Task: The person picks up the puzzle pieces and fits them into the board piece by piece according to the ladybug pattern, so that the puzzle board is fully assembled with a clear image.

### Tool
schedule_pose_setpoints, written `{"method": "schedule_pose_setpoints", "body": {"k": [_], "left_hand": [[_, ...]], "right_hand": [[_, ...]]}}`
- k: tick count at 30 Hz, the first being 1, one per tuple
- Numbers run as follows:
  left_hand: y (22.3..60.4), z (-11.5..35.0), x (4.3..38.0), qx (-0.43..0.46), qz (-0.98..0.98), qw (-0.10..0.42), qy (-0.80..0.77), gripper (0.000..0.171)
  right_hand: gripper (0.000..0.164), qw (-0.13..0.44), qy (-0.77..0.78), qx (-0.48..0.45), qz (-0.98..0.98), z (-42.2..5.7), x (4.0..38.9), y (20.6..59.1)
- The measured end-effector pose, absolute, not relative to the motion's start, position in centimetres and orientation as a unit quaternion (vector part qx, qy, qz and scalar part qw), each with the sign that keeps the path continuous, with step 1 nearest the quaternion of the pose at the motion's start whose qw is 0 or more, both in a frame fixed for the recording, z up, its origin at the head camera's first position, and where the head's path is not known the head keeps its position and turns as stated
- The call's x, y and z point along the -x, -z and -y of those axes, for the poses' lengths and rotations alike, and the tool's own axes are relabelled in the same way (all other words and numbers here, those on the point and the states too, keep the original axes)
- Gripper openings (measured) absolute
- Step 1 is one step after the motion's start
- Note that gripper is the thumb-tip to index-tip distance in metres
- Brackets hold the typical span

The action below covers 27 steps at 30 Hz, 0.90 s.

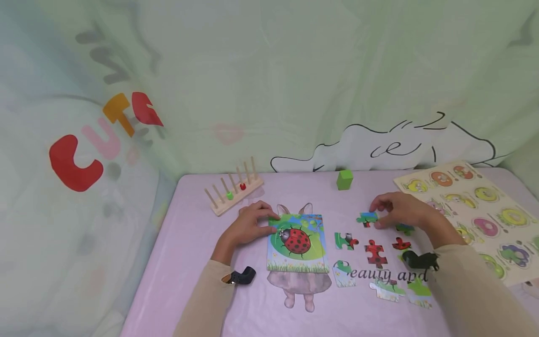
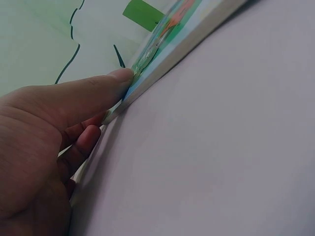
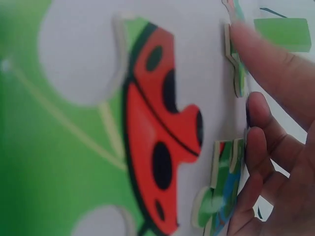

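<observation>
A ladybug picture board (image 1: 298, 243) lies flat on the table, and my left hand (image 1: 252, 222) pinches its left edge. In the left wrist view the thumb lies over the edge of the board (image 2: 184, 44), with fingers (image 2: 87, 140) beside and below. To the right, my right hand (image 1: 400, 211) pinches a blue and green puzzle piece (image 1: 368, 218) on the table between thumb and index finger. Its other fingers (image 3: 261, 142) are bent. Close by are a red wing piece (image 1: 402, 244), a spotted red piece (image 1: 375, 253) and a ladybug-head piece (image 1: 345, 240).
More puzzle pieces lie nearer me, including a grass piece (image 1: 388, 289) and a green corner piece (image 1: 419, 294). A wooden peg stand (image 1: 240, 194) with red and green beads is at the back left. A green block (image 1: 344, 180) stands behind; a fruit board (image 1: 471, 210) lies right.
</observation>
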State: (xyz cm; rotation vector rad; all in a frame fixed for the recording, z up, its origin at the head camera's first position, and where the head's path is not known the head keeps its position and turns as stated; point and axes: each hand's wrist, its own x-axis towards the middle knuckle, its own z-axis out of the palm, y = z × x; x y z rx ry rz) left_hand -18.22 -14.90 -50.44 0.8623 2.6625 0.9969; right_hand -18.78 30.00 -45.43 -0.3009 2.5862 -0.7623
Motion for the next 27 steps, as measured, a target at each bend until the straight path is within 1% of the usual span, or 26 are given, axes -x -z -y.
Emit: {"method": "schedule_pose_setpoints", "body": {"k": [4,10,17,24,27], "left_hand": [[50.42,14.89,18.2,-0.291,-0.893,0.084,-0.332,0.031],[50.42,14.91,18.21,-0.292,-0.894,0.083,-0.331,0.031],[50.57,14.9,18.3,-0.292,-0.896,0.082,-0.326,0.031],[50.53,14.9,18.31,-0.29,-0.897,0.083,-0.324,0.032],[50.41,14.82,18.18,-0.29,-0.896,0.083,-0.326,0.032]], "right_hand": [[0.039,0.21,0.271,0.116,-0.932,-30.06,18.92,45.69],[0.04,0.214,0.275,0.107,-0.931,-30.11,19.04,45.96],[0.038,0.218,0.284,0.1,-0.928,-30.08,18.91,45.89],[0.026,0.21,0.294,0.097,-0.927,-30.61,19.12,45.96],[0.026,0.214,0.298,0.091,-0.926,-30.72,19.05,45.85]]}}
